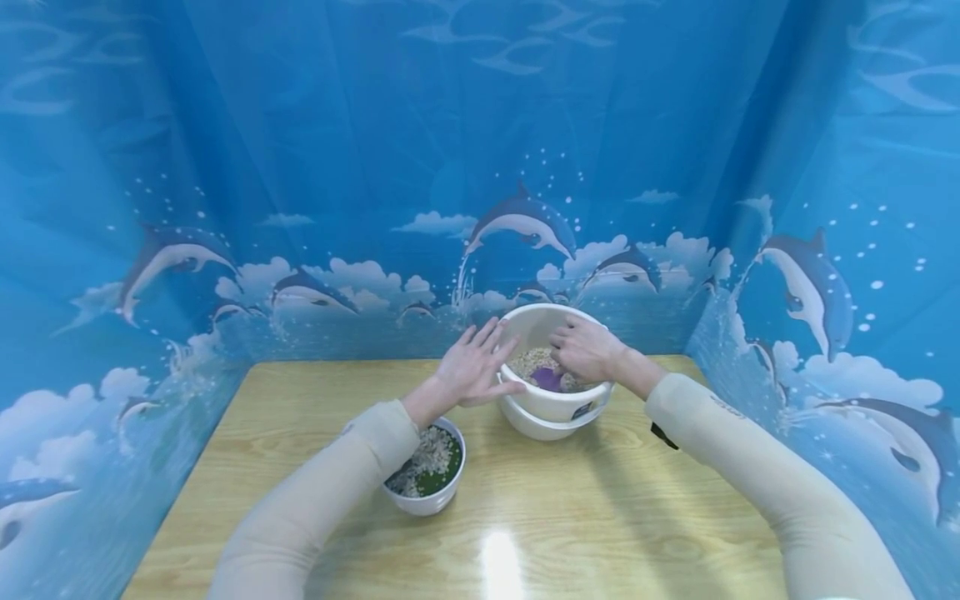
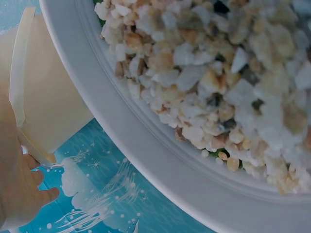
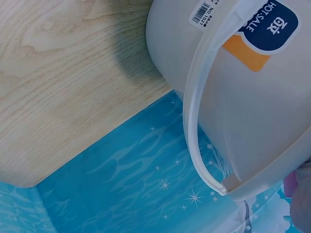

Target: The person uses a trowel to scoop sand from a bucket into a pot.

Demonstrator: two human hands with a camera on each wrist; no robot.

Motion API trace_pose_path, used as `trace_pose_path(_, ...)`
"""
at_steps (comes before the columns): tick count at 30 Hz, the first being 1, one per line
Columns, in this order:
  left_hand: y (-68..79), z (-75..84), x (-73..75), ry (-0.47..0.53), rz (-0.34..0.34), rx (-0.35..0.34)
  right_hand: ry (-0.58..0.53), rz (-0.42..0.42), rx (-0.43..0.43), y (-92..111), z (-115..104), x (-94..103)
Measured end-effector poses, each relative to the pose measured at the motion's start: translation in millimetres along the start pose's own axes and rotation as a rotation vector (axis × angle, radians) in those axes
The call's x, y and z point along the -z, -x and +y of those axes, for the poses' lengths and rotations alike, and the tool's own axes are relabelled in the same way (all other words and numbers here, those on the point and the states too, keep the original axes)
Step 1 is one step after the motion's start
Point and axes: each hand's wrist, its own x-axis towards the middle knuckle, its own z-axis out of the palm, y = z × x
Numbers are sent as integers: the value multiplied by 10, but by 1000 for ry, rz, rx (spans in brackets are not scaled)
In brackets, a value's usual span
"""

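Note:
In the head view a white bucket (image 1: pixel 558 406) with a handle stands on the table, pale gravel (image 1: pixel 529 362) inside it. My right hand (image 1: pixel 588 350) reaches into the bucket with bent fingers, next to a purple object (image 1: pixel 546 379); the fingertips and any grip are hidden. My left hand (image 1: pixel 474 367) spreads its fingers at the bucket's left rim, holding nothing. Below the left forearm sits a white bowl (image 1: pixel 431 505), where small stones (image 1: pixel 431 454) cover part of a green surface. These stones (image 2: pixel 194 77) fill much of the left wrist view.
The wooden table (image 1: pixel 570 517) reaches back to a blue curtain (image 1: pixel 420 125) with printed dolphins, which surrounds it on three sides. The bucket's handle (image 3: pixel 192 114) hangs along its outer wall in the right wrist view. A label (image 3: pixel 272 26) is stuck on that wall.

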Motion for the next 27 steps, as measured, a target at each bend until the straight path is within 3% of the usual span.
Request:
trace_pose_path(12, -1, 9, 5, 7, -19, 6, -20, 22, -5, 29, -10, 33)
trace_pose_path(27, 13, 2, 2, 9, 12, -4, -104, 40, -46, 37, -9, 15)
